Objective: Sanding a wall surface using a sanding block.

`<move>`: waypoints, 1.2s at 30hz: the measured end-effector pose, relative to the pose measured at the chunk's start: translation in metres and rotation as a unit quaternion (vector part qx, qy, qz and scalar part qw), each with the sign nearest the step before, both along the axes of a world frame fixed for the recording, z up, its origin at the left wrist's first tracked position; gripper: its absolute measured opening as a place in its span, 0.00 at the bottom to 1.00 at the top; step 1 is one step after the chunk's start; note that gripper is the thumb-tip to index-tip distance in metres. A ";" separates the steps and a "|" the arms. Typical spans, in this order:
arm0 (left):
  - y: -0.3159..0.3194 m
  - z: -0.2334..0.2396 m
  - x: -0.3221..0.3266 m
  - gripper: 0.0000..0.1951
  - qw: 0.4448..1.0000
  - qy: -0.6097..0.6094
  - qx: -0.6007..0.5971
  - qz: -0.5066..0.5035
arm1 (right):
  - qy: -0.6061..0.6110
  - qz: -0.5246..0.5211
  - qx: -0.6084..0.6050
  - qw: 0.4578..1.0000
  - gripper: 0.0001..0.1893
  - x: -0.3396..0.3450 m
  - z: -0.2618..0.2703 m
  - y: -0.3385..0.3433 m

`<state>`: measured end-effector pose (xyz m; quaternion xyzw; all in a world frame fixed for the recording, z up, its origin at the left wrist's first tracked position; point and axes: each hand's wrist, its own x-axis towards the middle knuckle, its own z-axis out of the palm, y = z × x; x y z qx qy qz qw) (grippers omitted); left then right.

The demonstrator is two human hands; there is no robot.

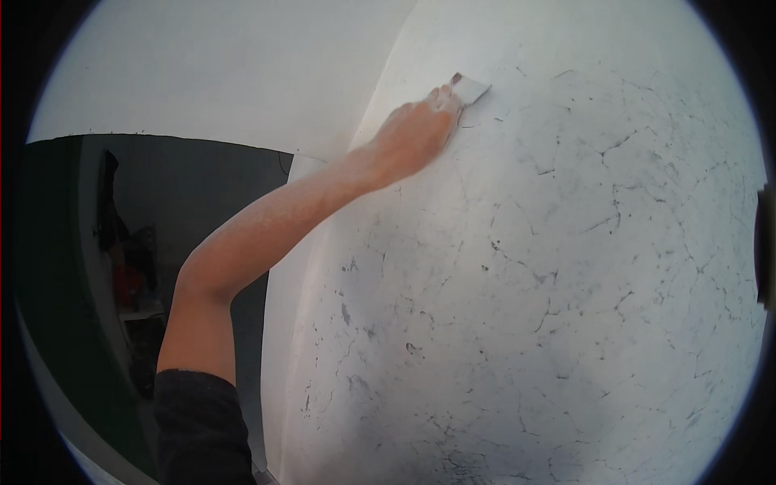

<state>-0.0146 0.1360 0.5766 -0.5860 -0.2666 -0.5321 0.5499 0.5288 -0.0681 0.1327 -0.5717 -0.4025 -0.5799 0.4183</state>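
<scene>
My left hand (423, 128) is raised high against a white plastered wall (545, 254), its back towards me and its fingers pale as if dusted. It grips a small, flat, whitish rectangular hand tool (471, 91) with a brownish corner, which lies on or very close to the wall. Whether this is a scraper or a folded abrasive sheet, I cannot tell. Fine cracks, dark pits and grey smudges cover the wall to the right of and below the hand. My right hand is out of view.
A smooth white surface (212, 73) meets the wall along a corner line at the upper left. Below it is a dim opening with a dark green panel (51, 242), a red object (127, 285) and dark items. A dark object (765, 248) juts in at the right rim.
</scene>
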 end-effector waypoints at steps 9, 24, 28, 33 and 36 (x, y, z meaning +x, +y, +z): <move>0.008 0.000 -0.012 0.11 0.998 -0.034 0.001 0.048 | 0.045 0.042 -0.057 0.996 0.29 -0.023 0.010 -0.011; -0.004 0.016 -0.019 0.10 0.985 -0.122 -0.100 0.071 | 0.058 0.013 -0.064 0.996 0.29 -0.005 -0.002 -0.004; -0.004 0.035 -0.043 0.11 0.965 -0.161 -0.172 0.116 | 0.051 0.030 -0.044 0.997 0.29 -0.005 -0.003 -0.002; 0.006 -0.015 -0.029 0.10 0.997 -0.040 -0.005 0.073 | 0.040 0.015 0.003 0.999 0.29 -0.005 -0.001 0.002; -0.002 0.006 -0.054 0.12 0.982 -0.112 -0.118 0.100 | 0.037 0.014 -0.008 0.999 0.29 -0.005 0.000 0.004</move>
